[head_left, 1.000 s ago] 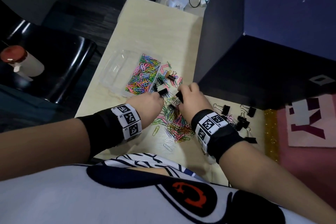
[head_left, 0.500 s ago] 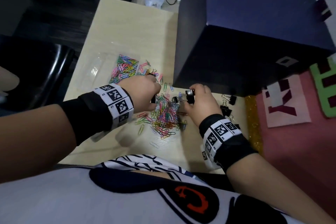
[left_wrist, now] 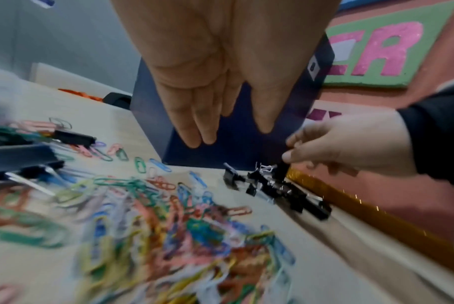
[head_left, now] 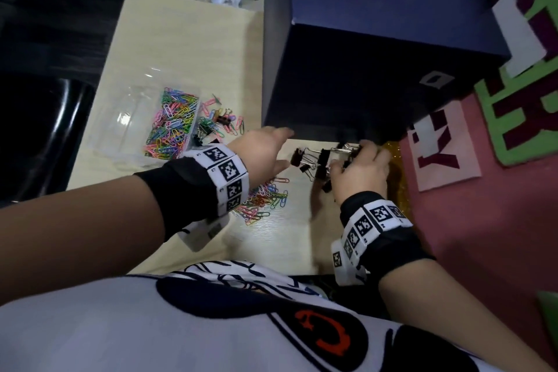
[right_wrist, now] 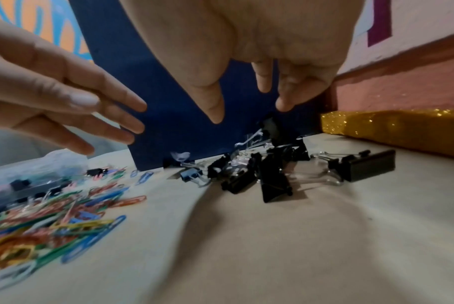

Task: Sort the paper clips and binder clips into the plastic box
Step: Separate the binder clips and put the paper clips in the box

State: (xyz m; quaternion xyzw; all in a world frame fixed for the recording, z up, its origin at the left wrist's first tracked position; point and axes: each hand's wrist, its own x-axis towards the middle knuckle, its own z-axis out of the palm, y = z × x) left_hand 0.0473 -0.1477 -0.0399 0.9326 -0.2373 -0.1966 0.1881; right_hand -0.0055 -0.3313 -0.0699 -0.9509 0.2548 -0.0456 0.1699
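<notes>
Binder clips [head_left: 317,161] are heaped at centre right of the head view on the pale worktop [head_left: 187,39], just in front of the dark blue box [head_left: 377,48], with the right hand [head_left: 360,170] over them; in the left wrist view its fingertips pinch a black clip at the top of the heap. The left hand [head_left: 265,149] is held flat beside the heap, fingers straight, holding nothing. Paper clips [head_left: 264,198] lie loose at frame centre, under the left wrist, and more fill one side of the clear plastic box [head_left: 133,118] at centre left. The binder clips are judged stiff, light and hard-edged; their wire handles tangle, so each is best taken by its black body. The paper clips are judged very light, thin and slippery on the worktop, better scooped or pinched in small bunches than taken singly.
</notes>
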